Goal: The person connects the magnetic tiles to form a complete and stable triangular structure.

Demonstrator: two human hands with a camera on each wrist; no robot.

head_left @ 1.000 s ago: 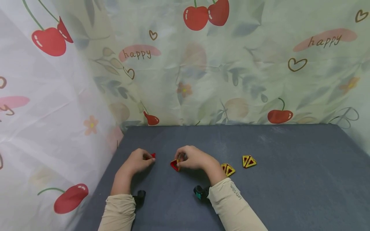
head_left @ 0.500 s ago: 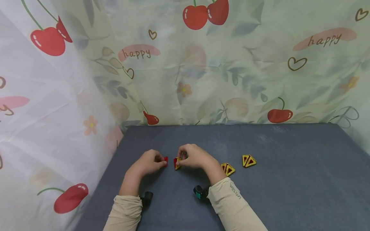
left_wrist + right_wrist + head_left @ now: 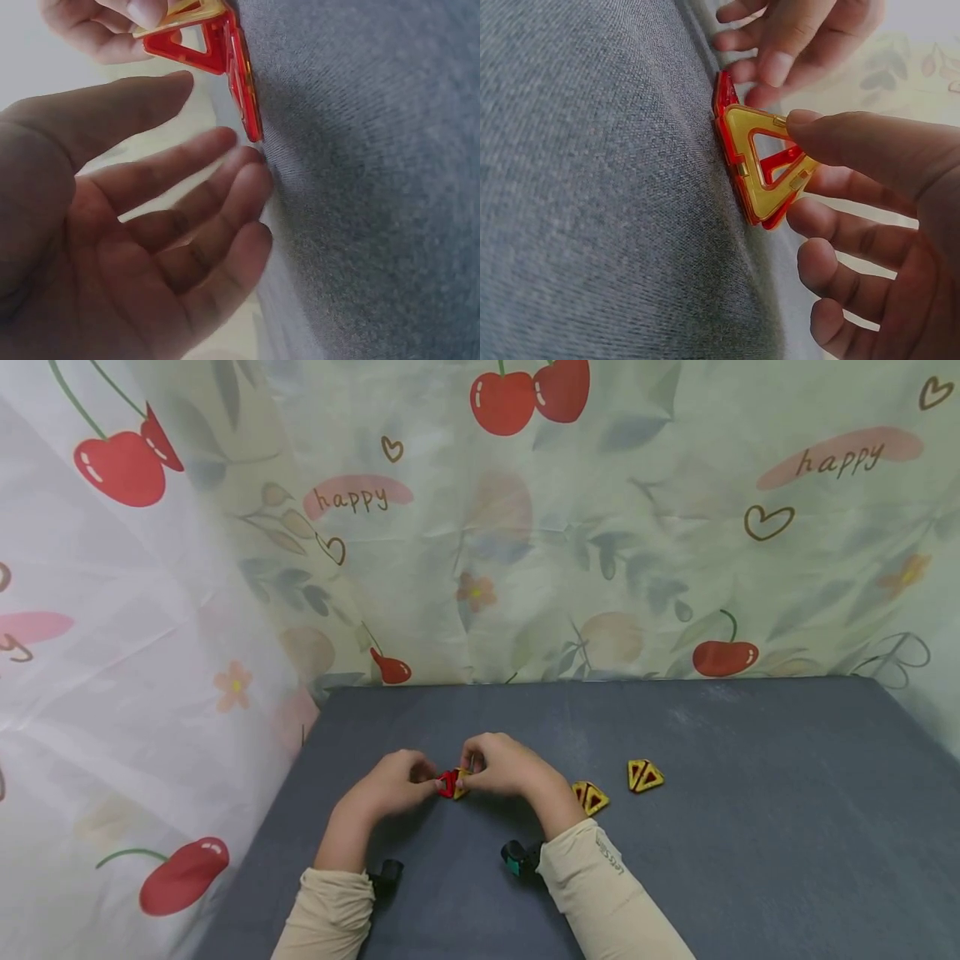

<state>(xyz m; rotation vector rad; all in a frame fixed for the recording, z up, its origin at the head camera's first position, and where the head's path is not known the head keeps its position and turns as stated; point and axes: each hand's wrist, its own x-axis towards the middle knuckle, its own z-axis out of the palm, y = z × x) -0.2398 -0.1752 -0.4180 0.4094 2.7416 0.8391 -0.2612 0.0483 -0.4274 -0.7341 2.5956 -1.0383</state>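
Note:
My right hand (image 3: 506, 768) pinches a yellow triangular magnetic tile (image 3: 760, 198) between thumb and fingers. It leans together with red triangular tiles into a small upright shape. In the left wrist view, a narrow red tile (image 3: 241, 82) stands against this shape, its lower edge at the grey cloth. My left hand (image 3: 393, 785) is close on the left side, thumb and fingers spread apart. Its fingertips end just short of the red tile in the left wrist view, with nothing between them. The right hand's fingers partly cover the yellow tile in the head view.
A pair of yellow triangular tiles (image 3: 592, 798) lies beside my right forearm, and a second yellow pair (image 3: 646, 775) lies farther right. The grey table (image 3: 765, 827) ends at a printed curtain (image 3: 555, 568) behind, with another curtain side at left.
My left hand has moved right, bringing a red tile against the tiles in my right hand, and has let go of it. The right hand has turned its tiles slightly and stayed nearly in place.

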